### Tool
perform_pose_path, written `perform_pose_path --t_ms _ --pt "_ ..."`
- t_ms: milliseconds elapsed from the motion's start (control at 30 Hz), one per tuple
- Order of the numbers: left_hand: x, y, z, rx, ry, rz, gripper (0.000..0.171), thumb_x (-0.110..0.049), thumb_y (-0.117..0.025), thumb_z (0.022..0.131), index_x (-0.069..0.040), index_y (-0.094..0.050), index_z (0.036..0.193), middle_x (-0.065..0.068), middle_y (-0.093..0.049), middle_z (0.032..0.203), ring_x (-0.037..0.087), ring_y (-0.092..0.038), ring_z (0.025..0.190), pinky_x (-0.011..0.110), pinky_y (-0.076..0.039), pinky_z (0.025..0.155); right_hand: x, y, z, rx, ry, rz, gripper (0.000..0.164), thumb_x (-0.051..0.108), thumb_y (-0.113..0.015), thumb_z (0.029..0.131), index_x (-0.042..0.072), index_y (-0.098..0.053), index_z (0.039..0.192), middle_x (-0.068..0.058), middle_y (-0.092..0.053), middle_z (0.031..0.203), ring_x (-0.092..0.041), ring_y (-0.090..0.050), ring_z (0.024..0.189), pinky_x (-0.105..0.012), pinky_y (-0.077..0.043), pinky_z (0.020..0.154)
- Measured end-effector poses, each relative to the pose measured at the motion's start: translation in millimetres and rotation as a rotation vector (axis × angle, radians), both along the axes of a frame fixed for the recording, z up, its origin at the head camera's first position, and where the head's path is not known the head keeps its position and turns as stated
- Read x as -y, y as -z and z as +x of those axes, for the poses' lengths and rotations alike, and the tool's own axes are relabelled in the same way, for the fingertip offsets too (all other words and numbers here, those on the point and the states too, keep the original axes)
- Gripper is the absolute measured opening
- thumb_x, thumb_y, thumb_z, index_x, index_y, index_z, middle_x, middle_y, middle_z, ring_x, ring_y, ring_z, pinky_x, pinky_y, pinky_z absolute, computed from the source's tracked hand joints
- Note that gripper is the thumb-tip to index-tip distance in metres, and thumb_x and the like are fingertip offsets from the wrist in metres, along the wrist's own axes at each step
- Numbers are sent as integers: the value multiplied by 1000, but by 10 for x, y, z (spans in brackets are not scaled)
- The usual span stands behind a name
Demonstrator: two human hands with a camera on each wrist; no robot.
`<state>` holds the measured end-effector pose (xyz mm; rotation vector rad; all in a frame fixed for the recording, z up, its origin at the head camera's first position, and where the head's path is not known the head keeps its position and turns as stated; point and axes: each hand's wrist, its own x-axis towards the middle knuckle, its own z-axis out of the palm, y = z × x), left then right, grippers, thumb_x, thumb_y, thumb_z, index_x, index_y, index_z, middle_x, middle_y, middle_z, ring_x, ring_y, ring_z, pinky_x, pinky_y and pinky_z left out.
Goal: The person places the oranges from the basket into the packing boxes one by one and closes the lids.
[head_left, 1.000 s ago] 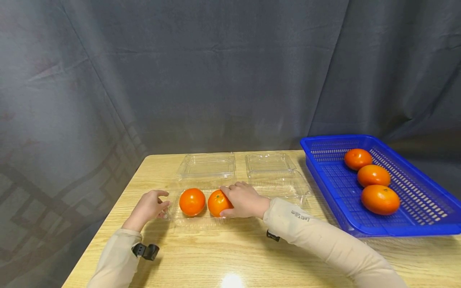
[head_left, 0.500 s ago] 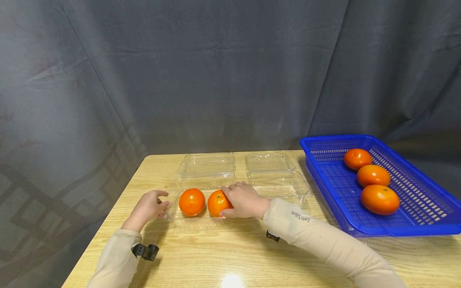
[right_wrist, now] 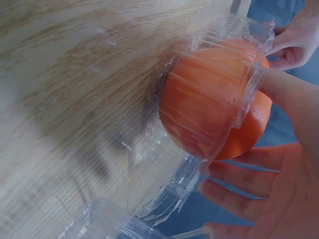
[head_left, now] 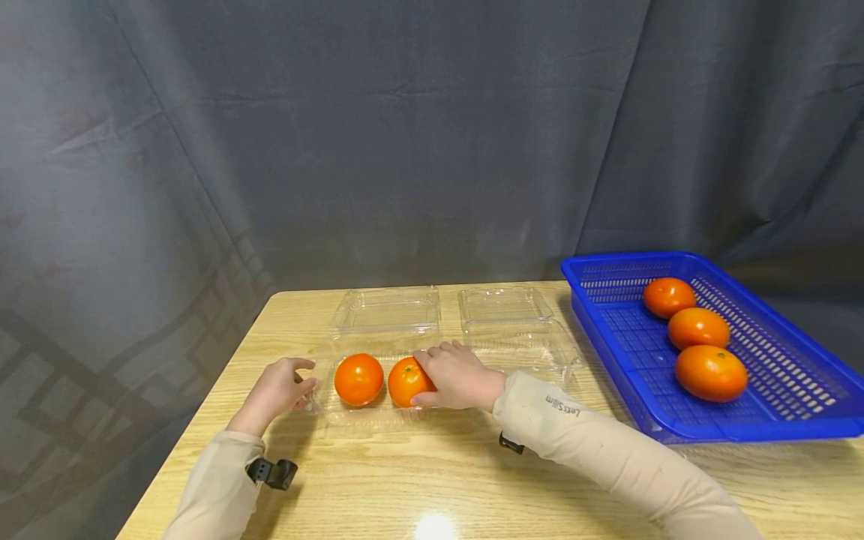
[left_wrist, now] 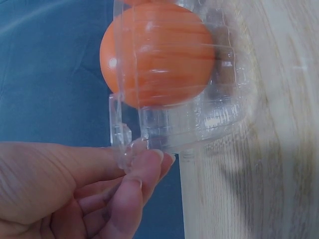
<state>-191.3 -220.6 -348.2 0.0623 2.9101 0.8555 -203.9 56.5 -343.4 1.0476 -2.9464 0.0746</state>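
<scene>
Two oranges sit side by side in a clear plastic clamshell box on the table. My left hand (head_left: 275, 390) pinches the box's left corner between thumb and fingertips; the left wrist view shows this rim corner (left_wrist: 122, 132) close up, with the left orange (head_left: 359, 379) behind the clear wall. My right hand (head_left: 459, 376) grips the right orange (head_left: 409, 381) from its right side. In the right wrist view the thumb lies over the box's rim (right_wrist: 244, 99) on one side of this orange, and the fingers spread along the other.
A blue plastic basket (head_left: 610, 375) at the right holds three more oranges (head_left: 712, 373). Behind the box lie a clear lid (head_left: 391, 307) and, to its right, another open clear clamshell box (head_left: 509, 306). A dark curtain (head_left: 405, 150) hangs beyond the wooden table (head_left: 378, 480).
</scene>
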Motion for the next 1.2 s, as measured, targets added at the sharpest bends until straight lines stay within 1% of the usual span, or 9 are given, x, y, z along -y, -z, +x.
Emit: perform_pose_path --t_ms 433,567,667,800,900,1200 --pt "-6 -18 20 3 2 -10 41 -4 -56 87 13 -47 123 12 -64 72 15 -60 52 27 -51 51 -35 -33 35 -7 -20 -18 69 52 -62 79 6 -49 128 -11 -60 116 -28 -57 106 -48 -39 100" --pt "-7 -16 19 1 3 -16 41 -4 -57 86 13 -47 122 12 -64 72 14 -60 52 27 -51 52 -70 -61 53 -38 -29 -23 68 52 -63 78 6 -50 127 -10 -61 115 -27 -58 104 -44 -41 98" --pt "-8 -18 15 3 3 -12 41 -4 -57 86 13 -47 122 13 -64 73 14 -60 52 27 -52 52 -115 -107 70 -64 -31 -27 67 51 -63 78 6 -51 126 -10 -61 115 -26 -58 104 -42 -42 97" --pt "-10 -20 15 7 2 -8 41 -4 -57 86 13 -47 122 13 -64 73 13 -60 52 28 -52 53 -201 -196 109 -55 -14 -29 67 49 -63 79 5 -49 128 -11 -60 118 -27 -57 108 -43 -39 101" --pt "-10 -26 14 8 6 -8 41 -4 -57 87 13 -47 122 12 -64 72 13 -60 52 28 -52 53 -281 -264 138 -62 -7 -32 65 46 -64 79 5 -50 127 -13 -60 118 -28 -57 108 -43 -39 101" --pt "-7 -28 6 2 19 -5 40 -4 -56 87 14 -46 122 12 -64 72 13 -59 52 29 -52 53 -551 -446 188 -155 -18 -57 61 40 -66 79 2 -52 124 -16 -60 115 -31 -57 106 -45 -41 97"
